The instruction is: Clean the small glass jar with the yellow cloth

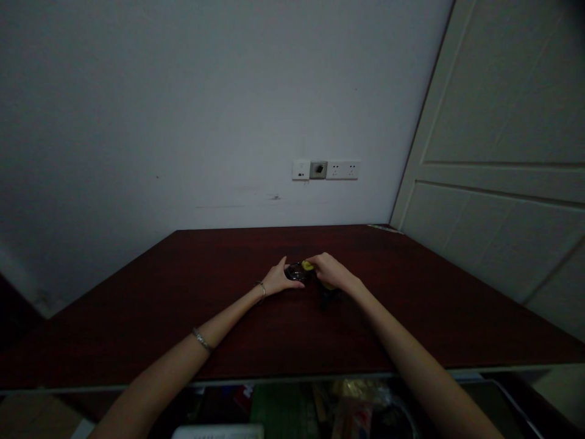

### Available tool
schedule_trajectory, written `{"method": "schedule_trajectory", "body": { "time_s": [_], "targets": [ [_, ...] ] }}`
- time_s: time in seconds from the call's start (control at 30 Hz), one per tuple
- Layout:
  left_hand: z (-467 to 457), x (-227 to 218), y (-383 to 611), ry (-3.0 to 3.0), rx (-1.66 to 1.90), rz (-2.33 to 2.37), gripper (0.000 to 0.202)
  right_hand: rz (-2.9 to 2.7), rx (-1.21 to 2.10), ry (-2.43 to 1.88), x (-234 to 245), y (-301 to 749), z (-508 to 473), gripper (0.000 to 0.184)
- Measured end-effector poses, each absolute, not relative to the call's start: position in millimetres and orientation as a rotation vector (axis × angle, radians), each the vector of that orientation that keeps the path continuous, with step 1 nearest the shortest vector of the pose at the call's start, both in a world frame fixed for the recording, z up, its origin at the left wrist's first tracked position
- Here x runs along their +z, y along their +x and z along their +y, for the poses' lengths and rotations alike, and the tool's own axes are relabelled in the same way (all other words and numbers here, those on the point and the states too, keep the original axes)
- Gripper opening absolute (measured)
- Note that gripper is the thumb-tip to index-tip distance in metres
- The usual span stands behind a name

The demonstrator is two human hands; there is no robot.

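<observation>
On the dark red table point(219, 262), a small, dark, shiny round object point(296, 273) lies in front of me; it looks like glass, but its exact kind is not clear in the dim light. My left hand point(276, 278) curves round its left side, thumb and fingers gripping it. My right hand point(333, 271) is closed on a small yellow piece point(308, 266), which meets the round object's right rim. Beneath the right palm are more yellow and a dark shape, mostly hidden by the hand and its shadow.
An open drawer or shelf below the front edge holds a green item point(283, 411), a white object point(218, 431) and crumpled gold wrapping point(361, 390). Sockets point(342, 170) sit on the wall behind the table. A pale panelled door point(498, 164) stands along the right side.
</observation>
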State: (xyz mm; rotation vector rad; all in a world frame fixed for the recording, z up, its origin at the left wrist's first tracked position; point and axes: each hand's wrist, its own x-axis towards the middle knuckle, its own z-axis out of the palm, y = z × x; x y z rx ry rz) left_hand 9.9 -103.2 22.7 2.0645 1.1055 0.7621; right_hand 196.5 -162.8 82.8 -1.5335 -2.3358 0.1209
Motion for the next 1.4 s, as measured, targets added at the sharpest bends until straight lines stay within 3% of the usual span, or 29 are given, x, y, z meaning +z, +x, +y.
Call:
{"method": "schedule_trajectory", "body": {
  "time_s": [0.2, 0.67, 0.93, 1.17, 1.4],
  "targets": [
    [-105.5, 25.1, 11.1, 2.064, 0.769, 1.131, 0.115, -2.322, -0.120, -1.674, 77.0, 183.6, -181.3, 0.029],
    [-105.9, 25.1, 11.4, 2.106, 0.775, 1.090, 0.107, -2.271, -0.200, -1.723, 75.6, 156.3, -212.1, 0.029],
    [-105.3, 22.2, 9.7, 2.072, 0.778, 1.097, 0.111, -2.054, 0.351, -1.394, 90.5, 190.9, -182.8, 0.028],
    [-96.0, 9.5, 9.1, 2.003, 0.824, 0.988, 0.115, -1.229, 0.981, -1.115, 83.7, 216.0, -146.4, 0.030],
    [-90.1, 3.1, 6.9, 1.972, 0.828, 0.875, 0.119, -0.876, 1.077, -0.936, 62.2, 219.3, -138.0, 0.018]
  ]
}}
